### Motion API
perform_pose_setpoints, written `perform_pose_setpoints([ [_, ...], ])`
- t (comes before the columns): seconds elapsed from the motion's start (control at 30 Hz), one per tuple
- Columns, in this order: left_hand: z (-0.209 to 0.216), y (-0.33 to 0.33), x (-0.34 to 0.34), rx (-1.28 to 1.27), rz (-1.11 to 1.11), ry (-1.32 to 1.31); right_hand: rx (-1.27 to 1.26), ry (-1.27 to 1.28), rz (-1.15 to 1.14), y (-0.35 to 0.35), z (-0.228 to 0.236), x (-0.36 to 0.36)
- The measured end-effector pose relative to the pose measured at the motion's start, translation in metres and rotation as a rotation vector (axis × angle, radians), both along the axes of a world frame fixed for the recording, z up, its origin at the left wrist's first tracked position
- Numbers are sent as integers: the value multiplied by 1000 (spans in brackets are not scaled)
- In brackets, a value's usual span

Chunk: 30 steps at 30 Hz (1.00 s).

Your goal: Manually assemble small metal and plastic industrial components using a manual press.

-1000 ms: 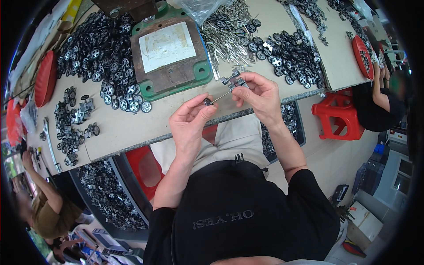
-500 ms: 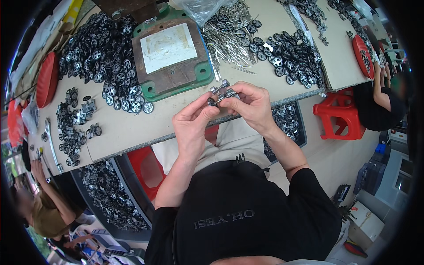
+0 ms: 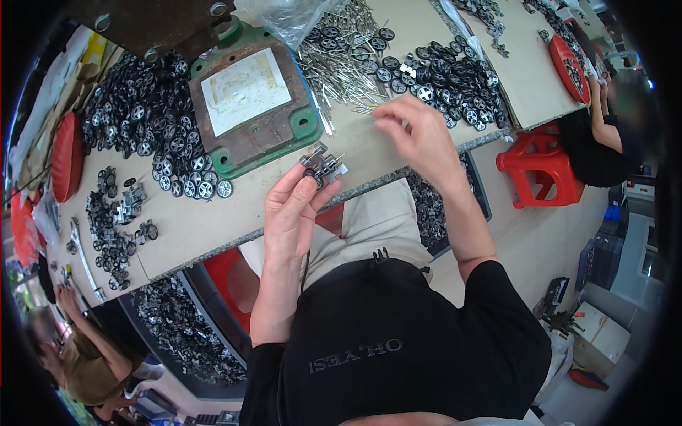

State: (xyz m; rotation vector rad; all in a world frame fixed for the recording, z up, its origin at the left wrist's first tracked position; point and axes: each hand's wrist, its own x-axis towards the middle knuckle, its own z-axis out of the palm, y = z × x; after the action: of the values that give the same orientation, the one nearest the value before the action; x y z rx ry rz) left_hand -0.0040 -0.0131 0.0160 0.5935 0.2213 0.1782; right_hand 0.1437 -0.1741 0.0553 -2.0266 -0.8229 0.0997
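My left hand (image 3: 293, 206) pinches a small silver-and-black toy car chassis (image 3: 323, 165) between thumb and fingers, above the table's front edge. A black wheel (image 3: 310, 173) shows on it beside my thumb, and a thin metal pin sticks out of its far right side. My right hand (image 3: 423, 138) is apart from the chassis, over the table to the right. Its thumb and index finger are curled together close to a few loose metal pins (image 3: 364, 110); whether anything is between the fingertips is too small to tell. Beyond them lies a heap of metal pins (image 3: 337, 74).
A green-and-brown metal press base (image 3: 302, 122) stands ahead. Heaps of black wheels lie on its left (image 3: 142, 113) and right (image 3: 455, 82). Several assembled chassis (image 3: 110, 231) and a wrench (image 3: 85, 255) lie at the left. Bins of parts (image 3: 177, 319) stand below. Other people sit on both sides.
My right hand has let go of the chassis and moved right, toward the loose pins. The left hand keeps the chassis and has shifted slightly left. The whole view has turned a little.
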Motion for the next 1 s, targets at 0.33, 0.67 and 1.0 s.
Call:
perform_pose_setpoints([
  [0.33,-7,1,-2,21,-22,60,-330,-183,-256,1,-5,57],
  [0.67,-4,4,1,-25,-39,90,-408,-249,-67,8,1,80],
  [1.0,-2,3,2,-52,-2,75,-386,-463,118,-10,-13,-10],
])
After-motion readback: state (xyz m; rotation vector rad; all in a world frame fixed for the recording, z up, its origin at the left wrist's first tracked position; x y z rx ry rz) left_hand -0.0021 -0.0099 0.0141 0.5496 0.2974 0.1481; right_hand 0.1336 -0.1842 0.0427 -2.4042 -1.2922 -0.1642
